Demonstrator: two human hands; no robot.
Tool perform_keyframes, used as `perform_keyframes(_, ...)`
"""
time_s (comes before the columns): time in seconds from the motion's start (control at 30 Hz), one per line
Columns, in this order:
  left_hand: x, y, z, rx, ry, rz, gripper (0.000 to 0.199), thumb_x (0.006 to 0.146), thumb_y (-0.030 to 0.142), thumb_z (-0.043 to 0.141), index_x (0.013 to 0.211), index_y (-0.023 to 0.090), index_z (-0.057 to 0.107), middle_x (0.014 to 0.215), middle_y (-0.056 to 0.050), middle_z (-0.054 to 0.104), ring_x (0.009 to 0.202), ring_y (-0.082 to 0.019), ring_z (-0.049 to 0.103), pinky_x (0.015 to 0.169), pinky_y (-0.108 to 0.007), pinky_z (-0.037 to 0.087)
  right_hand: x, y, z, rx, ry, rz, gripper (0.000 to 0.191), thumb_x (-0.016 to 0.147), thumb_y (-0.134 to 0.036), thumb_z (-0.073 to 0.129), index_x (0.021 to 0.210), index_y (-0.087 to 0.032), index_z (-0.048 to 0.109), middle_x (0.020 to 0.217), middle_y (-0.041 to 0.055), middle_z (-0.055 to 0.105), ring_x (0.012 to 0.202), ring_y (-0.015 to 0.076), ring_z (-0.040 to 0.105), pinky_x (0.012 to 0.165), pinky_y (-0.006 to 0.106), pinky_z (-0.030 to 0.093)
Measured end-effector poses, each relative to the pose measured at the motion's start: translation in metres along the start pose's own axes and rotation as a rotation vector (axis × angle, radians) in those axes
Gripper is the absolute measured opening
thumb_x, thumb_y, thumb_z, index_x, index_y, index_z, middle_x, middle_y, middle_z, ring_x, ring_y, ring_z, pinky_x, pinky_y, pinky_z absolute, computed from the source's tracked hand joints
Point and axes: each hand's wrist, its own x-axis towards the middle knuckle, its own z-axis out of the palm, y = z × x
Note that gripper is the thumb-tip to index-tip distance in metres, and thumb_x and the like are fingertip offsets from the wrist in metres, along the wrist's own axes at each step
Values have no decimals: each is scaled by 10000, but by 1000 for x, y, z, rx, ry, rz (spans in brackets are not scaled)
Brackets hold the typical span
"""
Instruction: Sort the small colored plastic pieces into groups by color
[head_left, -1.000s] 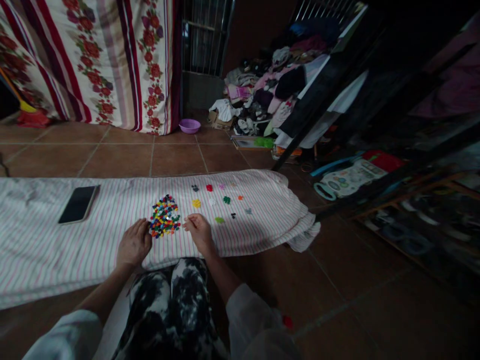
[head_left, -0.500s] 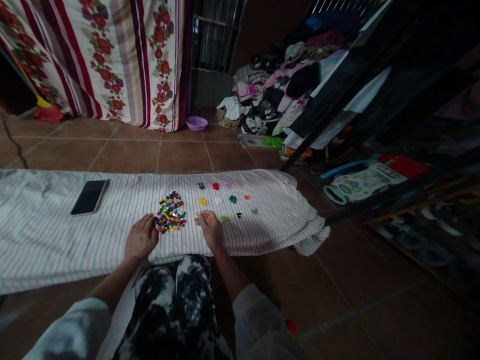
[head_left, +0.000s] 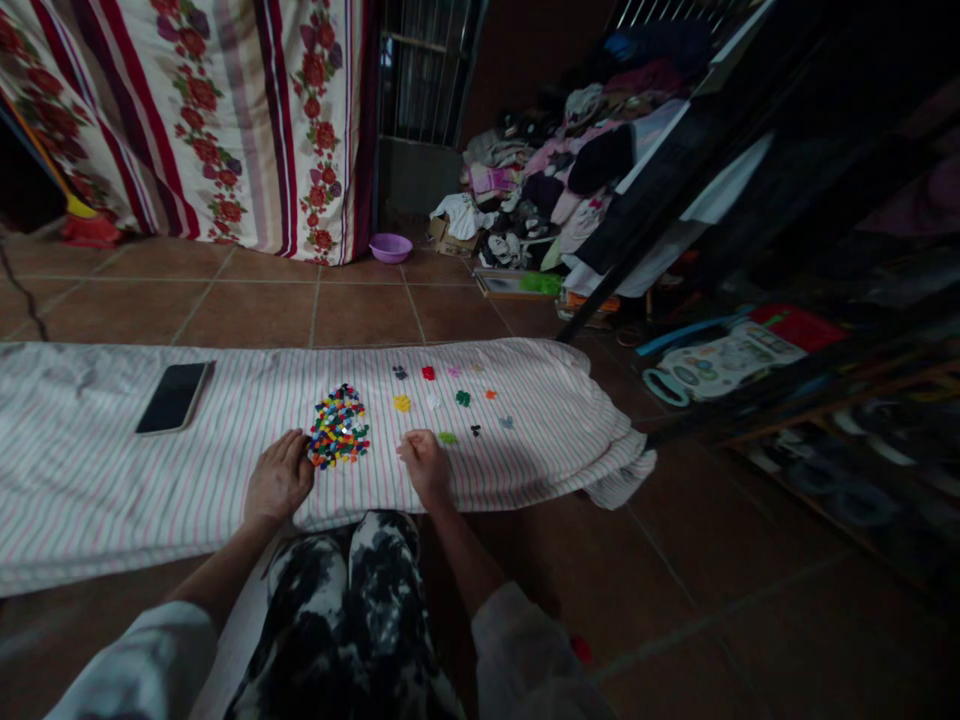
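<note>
A heap of small multicoloured pieces (head_left: 339, 428), too small to name by kind, lies on a striped cloth (head_left: 247, 400). My left hand (head_left: 279, 475) rests at the heap's left edge, fingers stretched out and lying flat. To the right of the heap, my right hand (head_left: 426, 468) is closed in a pinch just above the cloth; whatever is between its fingertips cannot be made out. Beyond and beside it lie small single-colour groups, among them yellow pieces (head_left: 402, 403), red pieces (head_left: 428, 373), dark green pieces (head_left: 463, 398), light green pieces (head_left: 448, 438) and black pieces (head_left: 475, 430).
A phone (head_left: 174, 397) lies on the cloth to the left. Past the cloth, a purple basin (head_left: 391, 248) sits on the tiled floor near a floral curtain (head_left: 255, 130). Piled clothes (head_left: 555, 170) and a dark slanting post (head_left: 622, 270) stand to the right.
My right hand has shifted slightly right and toward me, away from the heap, still pinched. My left hand stays by the heap. The view has moved a little.
</note>
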Motion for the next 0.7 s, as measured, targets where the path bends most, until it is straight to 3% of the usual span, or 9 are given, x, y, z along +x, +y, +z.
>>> perform_keyframes(0.17, 1, 0, -1, -12, 9, 17, 388, 865, 254, 355, 1132, 94, 586, 1207, -173, 629, 1211, -269, 537, 1046, -425, 416, 4, 11, -27, 39, 100, -24, 187, 783, -409, 552, 833, -230, 577, 785, 18, 712, 759, 182, 672, 723, 305, 517)
perform_keyframes(0.4, 1, -1, -1, -41, -5, 9, 400, 852, 271, 364, 1151, 105, 572, 1211, -174, 625, 1217, -279, 530, 1041, -444, 418, 22, 35, -77, 53, 257, -40, 239, 756, -446, 534, 807, -213, 543, 707, 19, 649, 657, 173, 617, 643, 296, 495)
perform_keyframes(0.6, 1, -1, 0, -42, 10, 7, 387, 845, 268, 377, 1149, 137, 577, 1204, -149, 635, 1204, -275, 545, 1035, -456, 427, 72, 46, -107, -131, 312, -56, 138, 721, -343, 483, 777, -223, 522, 659, -2, 620, 632, 155, 591, 648, 265, 483)
perform_keyframes(0.7, 1, -1, 0, -57, 15, -2, 388, 842, 269, 390, 1163, 149, 573, 1215, -140, 631, 1213, -273, 538, 1034, -457, 429, 103, 50, -116, -225, 313, -71, 158, 721, -298, 486, 827, -205, 558, 746, 30, 660, 678, 157, 611, 687, 264, 494)
